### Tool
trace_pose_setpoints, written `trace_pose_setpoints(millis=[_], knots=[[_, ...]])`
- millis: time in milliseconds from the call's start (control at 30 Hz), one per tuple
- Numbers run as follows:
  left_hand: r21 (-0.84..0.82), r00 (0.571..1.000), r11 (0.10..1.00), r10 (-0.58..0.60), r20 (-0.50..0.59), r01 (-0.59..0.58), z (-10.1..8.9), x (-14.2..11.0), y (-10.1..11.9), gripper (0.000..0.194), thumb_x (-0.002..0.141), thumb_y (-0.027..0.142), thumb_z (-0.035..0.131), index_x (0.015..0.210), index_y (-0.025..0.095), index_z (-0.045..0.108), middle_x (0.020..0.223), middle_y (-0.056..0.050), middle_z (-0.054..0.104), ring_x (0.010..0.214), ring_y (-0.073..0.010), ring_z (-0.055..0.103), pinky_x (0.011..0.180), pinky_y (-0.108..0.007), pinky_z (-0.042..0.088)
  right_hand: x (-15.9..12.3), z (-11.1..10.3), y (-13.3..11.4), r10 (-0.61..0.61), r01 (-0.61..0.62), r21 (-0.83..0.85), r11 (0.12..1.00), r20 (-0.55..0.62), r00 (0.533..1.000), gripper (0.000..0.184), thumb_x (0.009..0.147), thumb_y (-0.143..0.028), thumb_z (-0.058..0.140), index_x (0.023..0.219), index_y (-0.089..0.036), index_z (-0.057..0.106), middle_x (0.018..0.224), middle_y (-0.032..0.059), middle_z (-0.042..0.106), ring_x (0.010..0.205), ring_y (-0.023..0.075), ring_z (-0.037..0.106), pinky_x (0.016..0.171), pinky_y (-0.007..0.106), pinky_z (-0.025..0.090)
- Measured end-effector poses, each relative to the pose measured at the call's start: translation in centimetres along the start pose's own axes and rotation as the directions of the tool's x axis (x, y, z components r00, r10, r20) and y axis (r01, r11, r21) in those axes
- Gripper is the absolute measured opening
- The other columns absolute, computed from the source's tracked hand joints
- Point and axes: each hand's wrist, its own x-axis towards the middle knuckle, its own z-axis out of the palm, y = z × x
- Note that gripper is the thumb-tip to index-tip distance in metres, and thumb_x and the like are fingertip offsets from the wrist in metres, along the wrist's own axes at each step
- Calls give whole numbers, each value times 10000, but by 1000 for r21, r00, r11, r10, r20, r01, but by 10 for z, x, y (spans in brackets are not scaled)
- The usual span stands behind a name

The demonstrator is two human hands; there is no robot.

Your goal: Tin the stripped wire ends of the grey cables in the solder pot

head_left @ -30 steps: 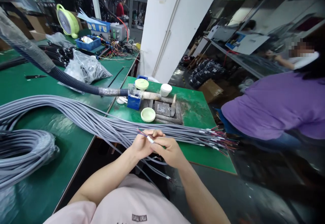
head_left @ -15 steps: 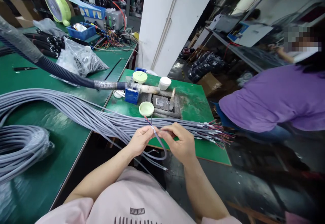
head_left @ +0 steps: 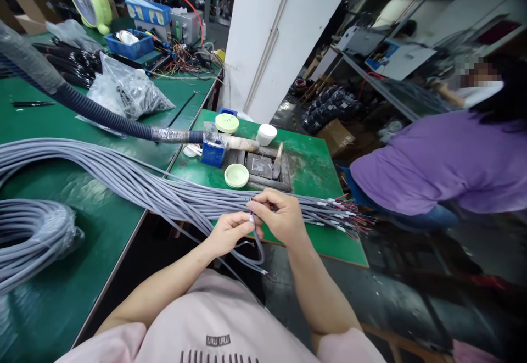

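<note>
A grey cable [head_left: 260, 250] curves up from below into my two hands. My left hand [head_left: 230, 232] is closed on it near the white band where the outer jacket ends. Just above, my right hand [head_left: 280, 214] pinches the thin coloured wires [head_left: 251, 202] that come out of that end; the fingers partly hide them. Behind both hands lies a thick bundle of grey cables [head_left: 164, 193], its stripped ends [head_left: 349, 217] with red and dark wires fanned out to the right. A loose cable end [head_left: 263, 271] hangs below my hands.
Beyond the bundle are a pale green dish [head_left: 236, 176], a white tub [head_left: 267, 134], a blue box [head_left: 213, 154] under a hose [head_left: 107, 124], and a sooty metal plate [head_left: 261, 165] with a scraper. A cable coil [head_left: 37, 242] lies left. A person in purple [head_left: 428, 160] sits at right.
My right hand has moved up and left, from the cable's jacket to the coloured wires at its end. My left hand still holds the cable, slightly lower.
</note>
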Motion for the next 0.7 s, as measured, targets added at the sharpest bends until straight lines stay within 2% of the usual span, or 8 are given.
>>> trace_pose_setpoints(millis=[100, 167, 300, 367, 433, 567, 633, 700], knots=[[-43, 999, 999, 27, -38, -29, -6, -1, -4, 369, 737, 470, 750, 888, 134, 736, 718, -60, 702, 682, -178, 658, 714, -312, 524, -4, 6, 7, 6, -2, 69, 998, -61, 998, 229, 789, -316, 672, 599, -202, 614, 520, -25, 558, 436, 108, 483, 441, 253, 396], [-89, 998, 995, 37, -59, -42, -10, -2, -3, 371, 744, 468, 747, 897, 131, 734, 707, -60, 698, 676, -177, 659, 705, -309, 520, -7, 7, 12, -45, 48, 26, 999, -101, 994, 185, 803, -287, 664, 636, -208, 660, 573, -9, 603, 500, 125, 526, 484, 264, 422], [-207, 997, 978, -2, -80, -15, -13, -3, 5, 361, 726, 444, 772, 886, 123, 732, 683, -57, 690, 656, -169, 658, 700, -303, 511, -13, 2, 19, -285, 275, -95, 957, -126, 950, 110, 837, -187, 634, 855, -241, 728, 728, 12, 677, 669, 155, 596, 629, 301, 483], [-245, 995, 970, -23, -92, 0, -14, -2, 11, 366, 710, 440, 787, 867, 114, 731, 678, -58, 686, 662, -165, 654, 707, -294, 503, -15, -3, 22, -438, 424, -156, 892, -68, 897, 219, 851, -139, 600, 988, -260, 720, 830, 30, 704, 765, 174, 619, 713, 339, 504], [-262, 994, 965, -34, -106, 5, -13, -2, 16, 372, 687, 438, 803, 820, 101, 724, 689, -63, 681, 672, -156, 641, 709, -274, 493, -16, -7, 24, -551, 549, -220, 806, 58, 832, 307, 862, -112, 552, 1073, -277, 701, 941, 48, 720, 884, 200, 630, 793, 383, 513], [-321, 992, 947, -50, -115, 10, -11, 1, 21, 349, 667, 410, 822, 732, 94, 690, 679, -45, 647, 645, -114, 599, 657, -215, 476, -18, -5, 30, -625, 689, -304, 657, 291, 724, 364, 869, -116, 522, 1136, -312, 676, 1192, 45, 683, 1141, 224, 565, 932, 435, 490], [-343, 993, 939, -74, -96, 37, -9, 2, 22, 349, 679, 420, 809, 710, 99, 677, 651, -25, 622, 572, -92, 561, 574, -201, 454, -17, -1, 34, -644, 719, -326, 614, 319, 695, 334, 876, -152, 555, 1141, -314, 676, 1227, 44, 673, 1207, 227, 532, 978, 446, 467], [-293, 994, 955, -72, -87, 44, -8, 3, 23, 362, 700, 454, 784, 736, 106, 688, 633, -17, 617, 529, -91, 541, 548, -215, 450, -14, -1, 39, -661, 721, -338, 605, 292, 692, 298, 888, -201, 577, 1144, -316, 676, 1201, 44, 689, 1226, 232, 533, 1012, 463, 444]])
